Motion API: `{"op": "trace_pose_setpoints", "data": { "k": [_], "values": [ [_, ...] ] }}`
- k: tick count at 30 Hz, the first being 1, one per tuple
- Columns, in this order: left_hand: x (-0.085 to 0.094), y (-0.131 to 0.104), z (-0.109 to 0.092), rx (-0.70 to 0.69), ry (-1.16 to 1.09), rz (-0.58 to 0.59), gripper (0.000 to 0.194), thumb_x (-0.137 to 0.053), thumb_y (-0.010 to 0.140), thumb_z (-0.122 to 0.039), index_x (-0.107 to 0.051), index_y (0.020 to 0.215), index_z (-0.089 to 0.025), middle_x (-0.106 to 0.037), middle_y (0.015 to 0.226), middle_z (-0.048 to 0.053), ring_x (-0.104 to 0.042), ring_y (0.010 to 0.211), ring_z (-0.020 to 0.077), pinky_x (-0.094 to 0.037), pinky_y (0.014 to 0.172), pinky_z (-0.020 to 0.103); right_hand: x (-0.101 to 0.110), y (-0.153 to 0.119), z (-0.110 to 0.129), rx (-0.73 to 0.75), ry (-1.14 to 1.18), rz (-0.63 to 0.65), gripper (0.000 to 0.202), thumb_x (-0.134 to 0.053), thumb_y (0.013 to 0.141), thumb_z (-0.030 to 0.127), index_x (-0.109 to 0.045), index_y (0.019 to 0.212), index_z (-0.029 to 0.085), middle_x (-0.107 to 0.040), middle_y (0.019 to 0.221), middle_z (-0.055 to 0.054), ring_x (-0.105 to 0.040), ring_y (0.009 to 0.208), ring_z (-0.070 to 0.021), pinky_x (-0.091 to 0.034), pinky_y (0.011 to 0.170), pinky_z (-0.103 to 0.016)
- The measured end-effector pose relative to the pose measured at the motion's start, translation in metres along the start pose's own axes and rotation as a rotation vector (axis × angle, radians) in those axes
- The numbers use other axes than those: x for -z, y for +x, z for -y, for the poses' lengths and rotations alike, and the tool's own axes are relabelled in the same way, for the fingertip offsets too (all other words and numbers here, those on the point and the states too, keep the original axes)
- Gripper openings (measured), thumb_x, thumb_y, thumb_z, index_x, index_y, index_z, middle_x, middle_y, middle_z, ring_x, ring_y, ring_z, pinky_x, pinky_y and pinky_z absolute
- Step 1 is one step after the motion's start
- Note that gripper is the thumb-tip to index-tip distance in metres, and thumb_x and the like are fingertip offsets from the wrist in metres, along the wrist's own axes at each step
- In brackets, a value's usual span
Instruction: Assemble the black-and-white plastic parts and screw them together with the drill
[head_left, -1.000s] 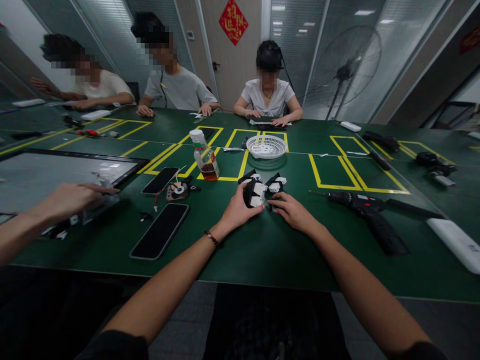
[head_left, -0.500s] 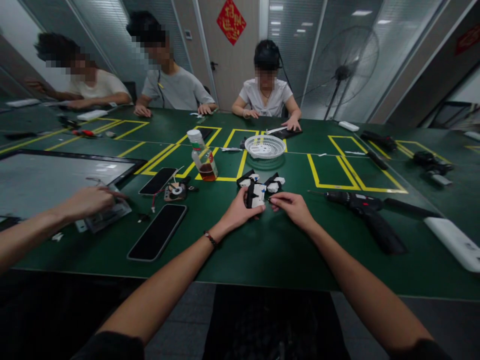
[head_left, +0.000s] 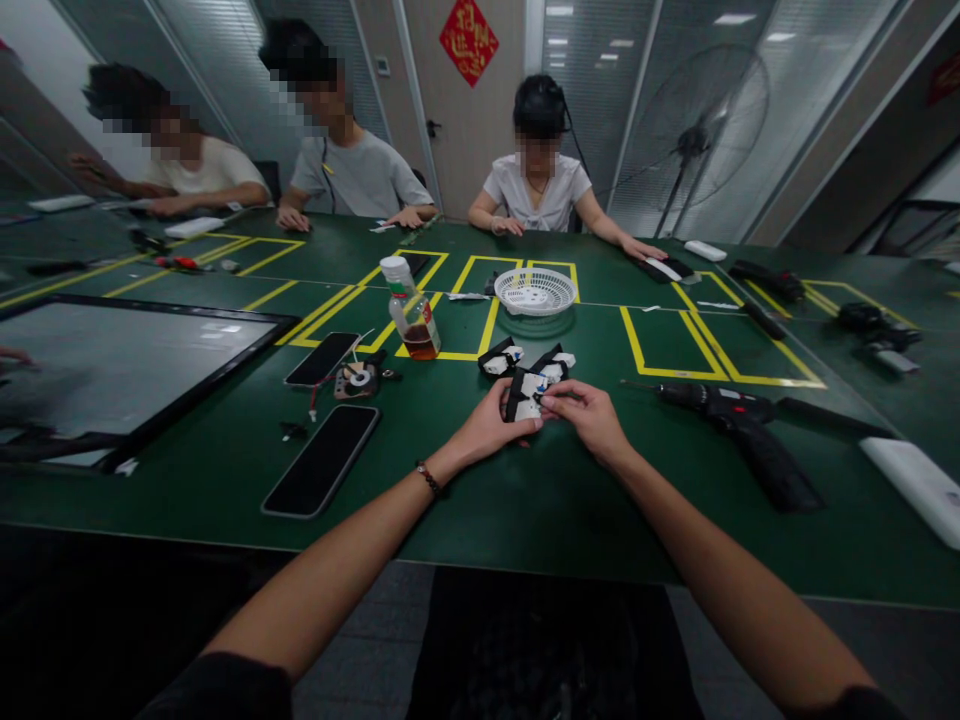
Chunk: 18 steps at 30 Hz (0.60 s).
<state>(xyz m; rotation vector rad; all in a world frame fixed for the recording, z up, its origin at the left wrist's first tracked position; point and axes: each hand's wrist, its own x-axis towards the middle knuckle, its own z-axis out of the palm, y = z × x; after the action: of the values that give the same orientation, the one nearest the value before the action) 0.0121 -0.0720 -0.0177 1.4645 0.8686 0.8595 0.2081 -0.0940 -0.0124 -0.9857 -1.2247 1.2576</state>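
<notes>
As the left hand (head_left: 486, 422) grips the block (head_left: 528, 398), its long axis unclear, the fingers (head_left: 561, 401) of the right hand (head_left: 594, 423) meet its right side, their hold impossible to tell, both hands equally near, over the green worktop (head_left: 480, 520), facing a door (head_left: 469, 150).

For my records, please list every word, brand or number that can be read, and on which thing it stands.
"招财进宝" (probably, strokes are soft): red diamond sign
Too small or blurred to read: bottle label, drill marking, mark on white slab, red sign at right edge.
</notes>
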Motion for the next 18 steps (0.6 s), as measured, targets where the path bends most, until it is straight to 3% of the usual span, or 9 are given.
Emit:
{"op": "trace_pose_setpoints", "data": {
  "k": [9, 18],
  "values": [
    [-0.0008, -0.0019, -0.0024, -0.008, 0.031, 0.024, 0.071, -0.081, 0.072, -0.035, -0.045, 0.131, -0.020, -0.057, 0.126, 0.016, -0.065, 0.101, 0.0262, -0.063, 0.063, 0.036, 0.0037, -0.0012, 0.0043, 0.000, -0.005, 0.045, 0.021, -0.081, 0.075, 0.029, -0.071, 0.090, 0.019, -0.072, 0.078, -0.001, -0.070, 0.072, -0.0172, -0.056, 0.077, -0.034],
    [0.0008, -0.0021, 0.0027, -0.047, 0.048, 0.023, 0.075, -0.083, 0.070, -0.039, -0.044, 0.131, -0.019, -0.056, 0.126, 0.016, -0.063, 0.100, 0.0271, -0.063, 0.062, 0.039, 0.0039, 0.0005, 0.0008, -0.004, 0.000, 0.012, 0.023, -0.085, 0.070, 0.031, -0.072, 0.084, 0.019, -0.075, 0.084, -0.002, -0.071, 0.070, -0.0176, -0.058, 0.075, -0.035]
  ]
}}
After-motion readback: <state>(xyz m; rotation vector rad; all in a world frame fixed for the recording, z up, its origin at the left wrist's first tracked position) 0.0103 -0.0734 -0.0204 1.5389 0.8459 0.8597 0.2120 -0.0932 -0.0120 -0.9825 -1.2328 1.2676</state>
